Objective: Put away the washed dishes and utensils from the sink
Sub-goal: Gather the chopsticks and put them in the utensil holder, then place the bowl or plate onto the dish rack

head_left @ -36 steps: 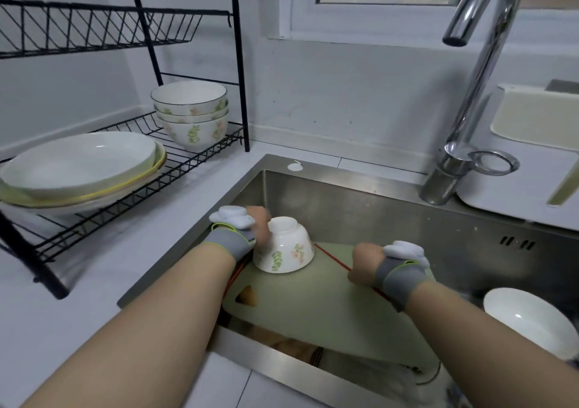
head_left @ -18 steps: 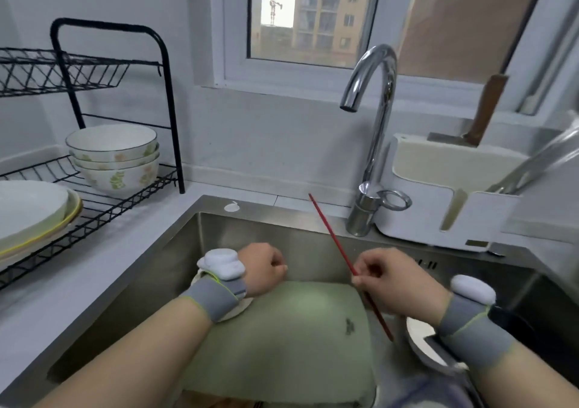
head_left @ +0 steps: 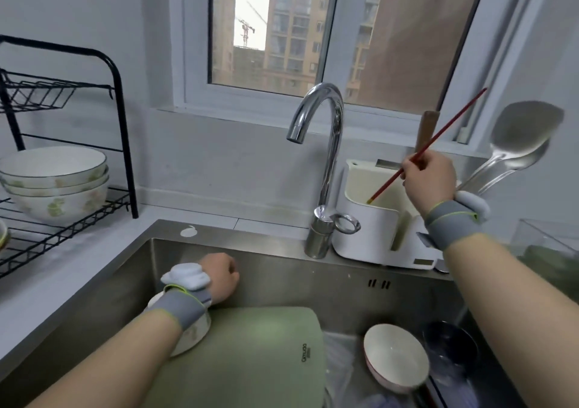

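- Right hand (head_left: pixel 429 179): red chopstick (head_left: pixel 445 125) pinched mid-shaft, tilted; lower tip placed at mouth of white utensil holder (head_left: pixel 376 238), far right behind sink (head_left: pixel 282 269).
- Left hand (head_left: pixel 219 279): fingers curled, low in sink above white bowl (head_left: pixel 191 335); grasp cannot be confirmed.
- Risk: if released at this tilt, chopstick may be tipped over holder rim into sink.
- Risk: upper end may be knocked against steel ladle (head_left: pixel 520 138) just right.
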{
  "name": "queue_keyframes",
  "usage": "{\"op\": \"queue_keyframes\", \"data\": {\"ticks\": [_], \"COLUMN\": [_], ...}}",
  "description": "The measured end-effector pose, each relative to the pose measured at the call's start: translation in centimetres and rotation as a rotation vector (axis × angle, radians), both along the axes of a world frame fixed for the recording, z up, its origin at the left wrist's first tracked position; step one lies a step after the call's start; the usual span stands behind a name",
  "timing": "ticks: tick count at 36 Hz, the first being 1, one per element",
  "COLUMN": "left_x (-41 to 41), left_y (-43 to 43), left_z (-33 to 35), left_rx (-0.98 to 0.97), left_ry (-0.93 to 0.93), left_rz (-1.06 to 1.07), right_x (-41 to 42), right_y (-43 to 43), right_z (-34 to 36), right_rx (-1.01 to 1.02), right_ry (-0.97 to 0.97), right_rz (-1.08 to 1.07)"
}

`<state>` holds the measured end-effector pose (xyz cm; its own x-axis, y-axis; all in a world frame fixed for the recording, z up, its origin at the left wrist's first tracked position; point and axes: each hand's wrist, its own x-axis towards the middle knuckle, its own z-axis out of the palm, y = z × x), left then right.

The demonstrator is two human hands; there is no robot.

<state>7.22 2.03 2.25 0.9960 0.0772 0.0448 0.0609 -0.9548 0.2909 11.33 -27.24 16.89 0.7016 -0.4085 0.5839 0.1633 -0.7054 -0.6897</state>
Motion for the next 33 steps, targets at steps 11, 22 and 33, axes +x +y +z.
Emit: {"op": "queue_keyframes", "data": {"ticks": [11,22,33], "left_x": [1.2,1.5,0.7], "left_y": [-4.4,-5.4,-0.1], "left_z": [3.7,4.8,4.6], "left_rx": [-0.085,-0.097,-0.034], "left_ry": [-0.176,-0.204,-0.189], "left_rz": [-0.117,-0.167,-0.068], "right_x": [1.7,1.3,-0.9], "right_y": [0.8,0.3,0.2], "right_z": [-3.3,-3.2,-2.7], "right_rx": [-0.007,-0.181,-0.424], "right_ry": [0.266,0.498,0.512], "right_rz": [-0.031,-0.131,-0.186]}}
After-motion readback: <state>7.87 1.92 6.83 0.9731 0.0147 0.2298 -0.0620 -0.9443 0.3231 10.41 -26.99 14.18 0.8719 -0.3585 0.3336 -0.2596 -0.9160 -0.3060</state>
